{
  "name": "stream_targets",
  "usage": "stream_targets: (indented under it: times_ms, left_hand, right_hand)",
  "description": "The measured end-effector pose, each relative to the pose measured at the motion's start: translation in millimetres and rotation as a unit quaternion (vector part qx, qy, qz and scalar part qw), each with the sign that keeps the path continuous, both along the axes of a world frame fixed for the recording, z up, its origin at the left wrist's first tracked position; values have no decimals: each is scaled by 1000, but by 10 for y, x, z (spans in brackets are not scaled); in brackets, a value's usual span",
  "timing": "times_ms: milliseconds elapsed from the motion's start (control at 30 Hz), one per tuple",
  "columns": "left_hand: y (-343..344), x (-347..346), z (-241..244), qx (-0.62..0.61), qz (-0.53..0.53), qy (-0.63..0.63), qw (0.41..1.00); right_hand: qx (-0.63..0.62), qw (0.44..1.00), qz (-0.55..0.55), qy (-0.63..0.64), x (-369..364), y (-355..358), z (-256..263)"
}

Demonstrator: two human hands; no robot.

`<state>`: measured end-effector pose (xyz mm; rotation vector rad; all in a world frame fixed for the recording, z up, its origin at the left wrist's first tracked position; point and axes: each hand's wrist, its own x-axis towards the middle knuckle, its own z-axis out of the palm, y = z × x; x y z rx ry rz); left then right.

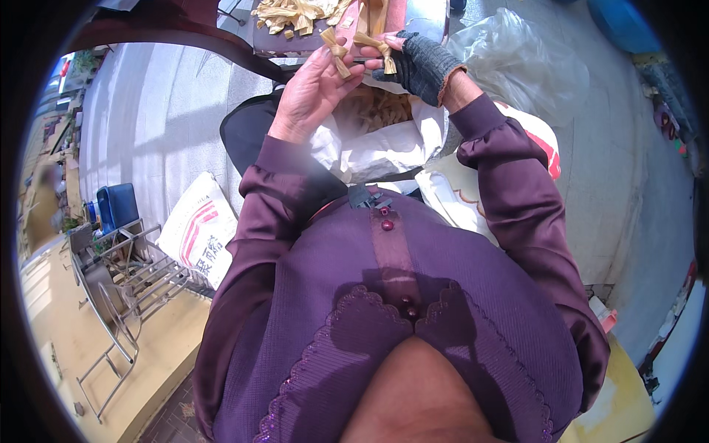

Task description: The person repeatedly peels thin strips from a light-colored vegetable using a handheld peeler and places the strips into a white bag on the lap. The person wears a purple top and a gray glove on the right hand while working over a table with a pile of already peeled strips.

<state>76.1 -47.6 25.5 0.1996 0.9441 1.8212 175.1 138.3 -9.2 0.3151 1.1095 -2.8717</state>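
My bare left hand point(318, 86) is at the upper middle with its palm turned up. A knotted piece of dried, straw-coloured husk or leaf point(337, 52) lies across its fingers. Beside it, my right hand point(412, 63), in a dark grey fingerless glove, grips a second knotted piece point(381, 51) between thumb and fingers. The two pieces are apart. Just beyond the hands, loose pale strips point(293, 15) are heaped on a stool-like seat point(268, 45). Below the hands, a white sack point(388, 148) stands wide at the mouth, with many similar brownish pieces point(388, 108) inside.
A clear plastic bag point(515, 61) lies on the floor right of my gloved hand. To the left are a white printed sack point(199, 227), a blue plastic container point(117, 206) and a metal-tube frame point(119, 299). A dark red wooden chair part point(183, 39) curves across the upper left.
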Motion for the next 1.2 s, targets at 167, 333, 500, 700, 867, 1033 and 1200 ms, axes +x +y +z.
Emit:
stream_targets:
  times_ms: [167, 333, 500, 700, 867, 1033, 1200]
  left_hand:
    - [-238, -46, -240, -123, 46, 163, 978]
    - [-389, 14, -557, -302, -4, 252, 919]
    - [-372, 80, -1482, -353, -70, 438, 824]
    - [-101, -14, -2187, -442, -108, 481, 749]
    - [161, -435, -2617, -409, -103, 512, 748]
    - [191, -721, -2926, -401, -157, 630, 646]
    - [214, -704, -2677, -399, -245, 559, 685]
  right_hand:
    - [238, 965, 75, -77, 12, -99, 41]
    - [619, 759, 198, -48, -101, -149, -317]
    - [784, 573, 239, -14, 125, -493, -150]
    - [728, 563, 388, 48, 251, -774, -213]
    - [737, 549, 393, 11, 167, -756, -92]
    - [736, 574, 358, 6, 144, -759, -173]
    - [721, 573, 391, 1, 113, -745, -184]
